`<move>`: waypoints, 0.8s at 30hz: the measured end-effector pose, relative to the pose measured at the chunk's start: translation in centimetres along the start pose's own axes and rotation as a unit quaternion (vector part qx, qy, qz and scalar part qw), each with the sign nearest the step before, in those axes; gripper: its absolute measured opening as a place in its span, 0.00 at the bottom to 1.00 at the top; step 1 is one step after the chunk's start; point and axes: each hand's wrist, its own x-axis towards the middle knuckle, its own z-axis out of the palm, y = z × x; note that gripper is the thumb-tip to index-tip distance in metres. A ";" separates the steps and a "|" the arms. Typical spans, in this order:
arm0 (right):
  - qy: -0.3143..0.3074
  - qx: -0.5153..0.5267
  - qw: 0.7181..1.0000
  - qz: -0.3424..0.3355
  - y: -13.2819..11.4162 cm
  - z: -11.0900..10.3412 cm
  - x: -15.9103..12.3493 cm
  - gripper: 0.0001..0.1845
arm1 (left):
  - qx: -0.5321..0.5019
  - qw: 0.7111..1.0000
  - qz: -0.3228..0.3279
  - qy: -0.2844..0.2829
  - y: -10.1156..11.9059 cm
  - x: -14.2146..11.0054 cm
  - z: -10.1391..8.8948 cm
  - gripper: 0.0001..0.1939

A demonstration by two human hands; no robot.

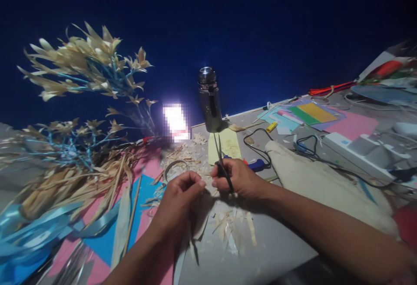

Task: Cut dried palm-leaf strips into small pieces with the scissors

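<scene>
Littered grey table (280,250); left hand (177,204) fingers pinched on a husk strip (200,220), right hand (239,178) gripping scissors (221,159).

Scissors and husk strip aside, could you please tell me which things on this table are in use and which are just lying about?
In use:
right hand gripping the scissors
left hand pinching a pale husk strip
cut scraps below the hands

Lying about:
metal flask
yellow paper
blue ribbon
power strip
coloured card sheets

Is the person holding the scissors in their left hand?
No, the scissors are gripped in the right hand; the left hand pinches a pale strip.
</scene>
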 end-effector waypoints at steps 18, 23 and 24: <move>-0.100 -0.004 0.994 0.045 -0.4 -0.1 -0.8 0.18 | -0.217 0.960 -0.065 -0.166 -3.2 -1.1 -0.8 0.22; -0.113 -0.026 0.992 0.055 -0.1 0.6 -0.9 0.15 | -0.089 0.992 -0.010 -0.092 -3.8 -1.1 -0.6 0.14; -0.114 -0.035 0.992 0.049 -0.2 0.7 -1.0 0.14 | -0.077 0.993 -0.005 -0.093 -3.8 -1.1 -0.6 0.14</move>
